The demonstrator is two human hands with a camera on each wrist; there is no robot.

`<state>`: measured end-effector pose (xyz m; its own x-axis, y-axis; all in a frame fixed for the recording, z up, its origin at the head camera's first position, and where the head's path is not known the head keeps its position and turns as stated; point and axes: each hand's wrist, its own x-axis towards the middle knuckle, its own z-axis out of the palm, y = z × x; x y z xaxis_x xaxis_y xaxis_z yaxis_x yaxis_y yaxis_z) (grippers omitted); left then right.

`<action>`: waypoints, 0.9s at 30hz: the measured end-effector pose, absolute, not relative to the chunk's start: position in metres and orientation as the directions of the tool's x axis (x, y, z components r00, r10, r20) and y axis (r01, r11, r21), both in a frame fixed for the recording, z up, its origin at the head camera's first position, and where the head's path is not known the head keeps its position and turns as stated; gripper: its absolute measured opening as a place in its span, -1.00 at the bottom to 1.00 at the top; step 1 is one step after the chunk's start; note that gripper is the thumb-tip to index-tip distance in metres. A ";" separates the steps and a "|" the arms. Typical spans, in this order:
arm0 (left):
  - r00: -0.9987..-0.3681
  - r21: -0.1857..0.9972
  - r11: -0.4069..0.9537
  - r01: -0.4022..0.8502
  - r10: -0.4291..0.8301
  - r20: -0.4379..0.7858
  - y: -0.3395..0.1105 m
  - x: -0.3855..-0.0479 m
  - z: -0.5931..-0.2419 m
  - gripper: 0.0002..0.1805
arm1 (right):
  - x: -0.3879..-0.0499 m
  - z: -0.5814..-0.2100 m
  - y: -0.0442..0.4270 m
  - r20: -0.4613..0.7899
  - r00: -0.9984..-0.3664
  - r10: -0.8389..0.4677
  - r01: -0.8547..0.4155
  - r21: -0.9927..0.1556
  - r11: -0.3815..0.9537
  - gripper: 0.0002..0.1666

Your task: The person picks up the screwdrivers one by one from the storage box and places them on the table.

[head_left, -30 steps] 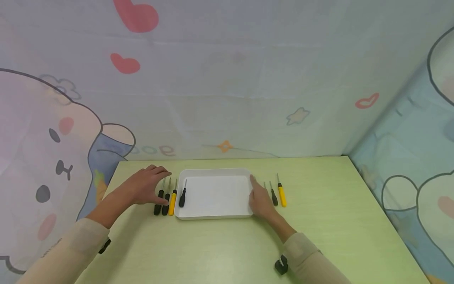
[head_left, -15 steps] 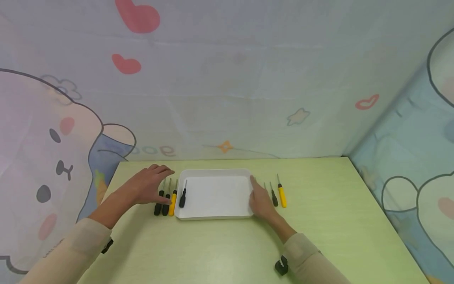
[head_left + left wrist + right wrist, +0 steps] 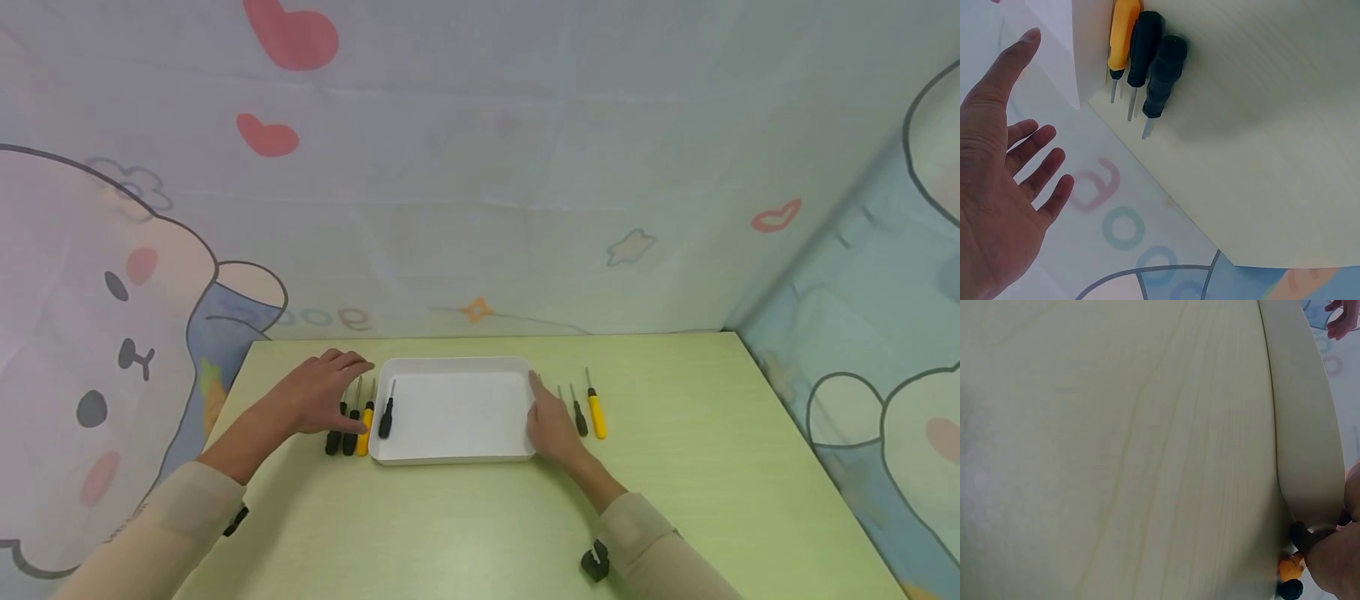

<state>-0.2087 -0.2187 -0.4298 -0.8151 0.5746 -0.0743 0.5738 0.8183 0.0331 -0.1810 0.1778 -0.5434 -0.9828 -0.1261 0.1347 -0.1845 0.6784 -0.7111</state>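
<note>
A white rectangular tray (image 3: 457,417) lies on the table, one small black screwdriver (image 3: 386,423) inside its left end. My right hand (image 3: 553,427) grips the tray's right edge; in the right wrist view the fingers (image 3: 1341,559) meet the tray wall (image 3: 1307,419) at its end. My left hand (image 3: 322,396) hovers above the screwdrivers left of the tray, holding nothing, its thumb and fingers spread in the left wrist view. Below it lie a yellow-handled screwdriver (image 3: 1124,31) and two black-handled screwdrivers, one in the middle (image 3: 1145,47) and one outermost (image 3: 1166,65).
Right of the tray lie a yellow-handled screwdriver (image 3: 597,417) and a small black one (image 3: 580,421); my right hand partly hides more shafts there. A black clip-like piece (image 3: 596,562) shows by the right sleeve. A printed cloth (image 3: 480,183) hangs behind the table.
My left hand has shifted slightly right, towards the tray's left edge. The right hand, tray and screwdrivers have stayed in place.
</note>
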 end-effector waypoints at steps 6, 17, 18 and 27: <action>-0.817 0.041 0.821 0.569 0.570 -0.084 -0.214 -0.211 -0.438 0.12 | -0.181 -0.544 0.178 0.154 -0.980 -0.129 -0.201 -0.701 0.684 -0.32; -0.796 0.063 0.802 0.594 0.597 -0.101 -0.205 -0.210 -0.442 0.10 | -0.182 -0.544 0.178 0.139 -0.982 -0.125 -0.187 -0.699 0.690 -0.33; -0.795 0.059 0.801 0.595 0.598 -0.104 -0.204 -0.210 -0.443 0.10 | -0.182 -0.544 0.178 0.135 -0.983 -0.124 -0.183 -0.700 0.690 -0.33; -0.792 0.045 0.800 0.598 0.599 -0.123 -0.200 -0.211 -0.448 0.09 | -0.181 -0.544 0.178 0.139 -0.982 -0.124 -0.186 -0.702 0.688 -0.32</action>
<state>-0.2107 -0.1998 -0.4479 -0.7916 0.5986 -0.1228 0.5981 0.8002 0.0450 -0.1810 0.1781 -0.5444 -0.9825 -0.1236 0.1395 -0.1861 0.6879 -0.7015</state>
